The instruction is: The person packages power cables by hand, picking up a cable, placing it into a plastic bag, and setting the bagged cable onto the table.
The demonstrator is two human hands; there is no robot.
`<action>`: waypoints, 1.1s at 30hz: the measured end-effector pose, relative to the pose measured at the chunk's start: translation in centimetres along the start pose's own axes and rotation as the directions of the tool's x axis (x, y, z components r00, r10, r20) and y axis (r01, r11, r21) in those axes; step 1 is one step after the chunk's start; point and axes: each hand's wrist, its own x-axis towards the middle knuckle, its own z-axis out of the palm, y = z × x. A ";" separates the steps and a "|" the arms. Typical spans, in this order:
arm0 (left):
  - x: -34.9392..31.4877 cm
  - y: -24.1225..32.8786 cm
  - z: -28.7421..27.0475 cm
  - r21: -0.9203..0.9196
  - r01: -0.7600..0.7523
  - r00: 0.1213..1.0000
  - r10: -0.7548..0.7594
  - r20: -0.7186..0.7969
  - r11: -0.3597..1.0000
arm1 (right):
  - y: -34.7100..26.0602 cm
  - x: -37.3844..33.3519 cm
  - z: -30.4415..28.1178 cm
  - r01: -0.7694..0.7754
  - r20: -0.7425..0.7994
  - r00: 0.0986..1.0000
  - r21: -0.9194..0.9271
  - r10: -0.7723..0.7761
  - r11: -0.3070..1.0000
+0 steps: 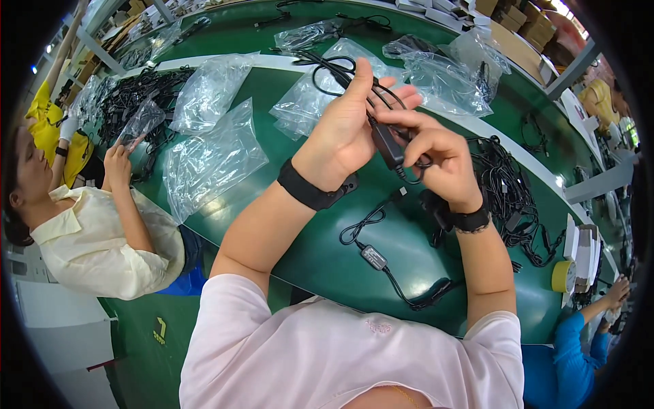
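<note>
A black cable (332, 66) with a long black inline box (387, 145) is held up in front of me between both hands. My left hand (349, 126) has its palm turned up and its thumb raised; the coiled cable runs between thumb and fingers, across the palm. Closed around the same cable beside the inline box is my right hand (439, 153), its fingers curled and thumb bent in. Below them on the green table (320, 232) lies a second black cable (395, 279) with a labelled inline box (373, 257) and a USB plug.
Clear plastic bags (214, 157) lie to the left and beyond my hands. Heaps of black cables are at the right (504, 184) and far left (136, 95). A co-worker in a cream shirt (102, 238) handles a bag at left. Yellow tape (563, 276) stands near white boxes (584, 252).
</note>
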 end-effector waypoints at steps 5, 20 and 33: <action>0.1 0.1 -0.5 0.025 -0.136 0.991 0.136 -0.009 0.990 | 0.5 -0.1 -0.6 -0.093 -0.140 0.986 -0.024 0.089 0.995; 0.0 -1.8 -0.4 0.156 -0.347 0.938 0.339 0.078 0.925 | 0.3 -0.1 0.9 -0.379 -0.251 0.896 0.002 0.367 0.926; 0.4 0.9 -2.3 0.870 -0.416 0.896 0.282 0.343 0.266 | -2.3 0.2 -2.4 -0.433 -0.335 0.813 0.199 0.476 0.879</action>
